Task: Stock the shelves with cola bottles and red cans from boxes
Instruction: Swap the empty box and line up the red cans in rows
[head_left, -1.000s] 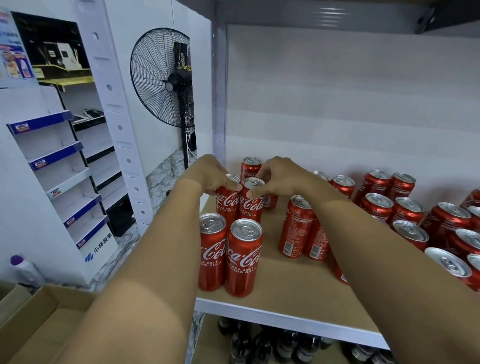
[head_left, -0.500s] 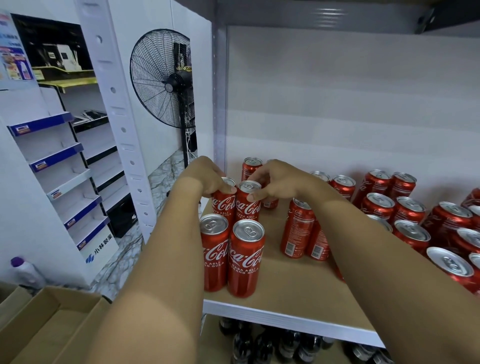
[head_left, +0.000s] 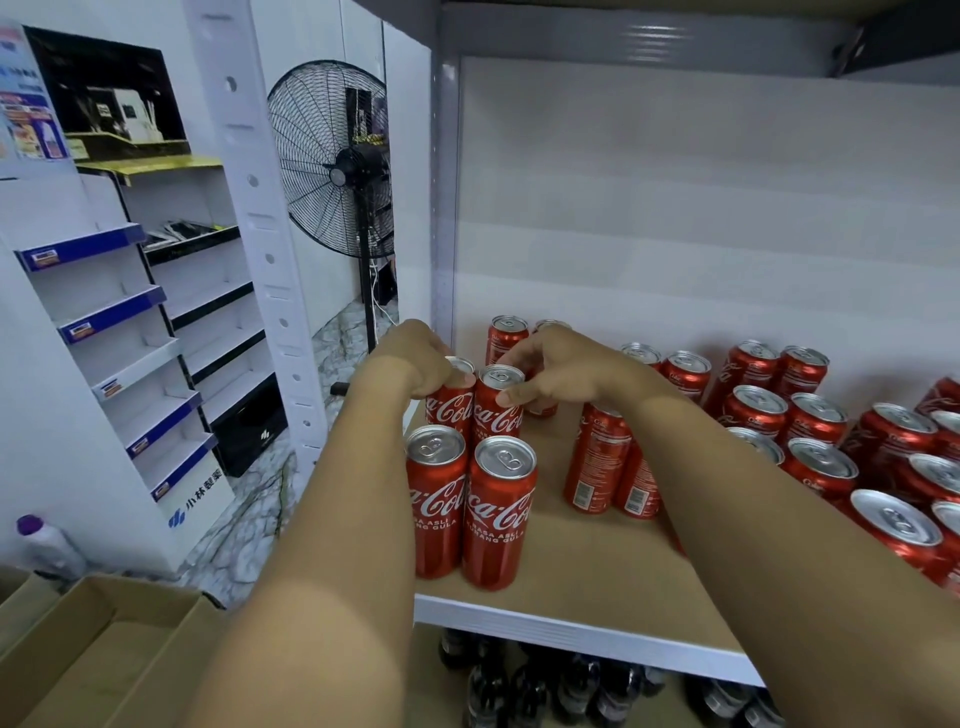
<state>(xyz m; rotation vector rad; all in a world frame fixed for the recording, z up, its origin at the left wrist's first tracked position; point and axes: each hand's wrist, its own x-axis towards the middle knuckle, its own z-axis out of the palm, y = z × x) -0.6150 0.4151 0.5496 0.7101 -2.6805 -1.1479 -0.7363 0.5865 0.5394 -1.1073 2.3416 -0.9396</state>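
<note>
At far left an open cardboard box (head_left: 98, 639) sits on the floor. The left hand (head_left: 415, 358) curls over the rim of the left can (head_left: 449, 405) in the shelf's (head_left: 597, 571) second row; just beside it the right hand (head_left: 540, 374) pinches the top of the neighbouring can (head_left: 498, 402). Both cans stand upright directly under the fingers, touching each other, right behind the front pair of cans (head_left: 470, 509). Judging by the tight spacing, a nudge forward could topple the tall, narrow front pair off the shelf edge. Further right, a loose cluster of cans (head_left: 810, 431) crowds the right forearm, which could knock them. Cola bottles (head_left: 545, 691) stand on the level below.
</note>
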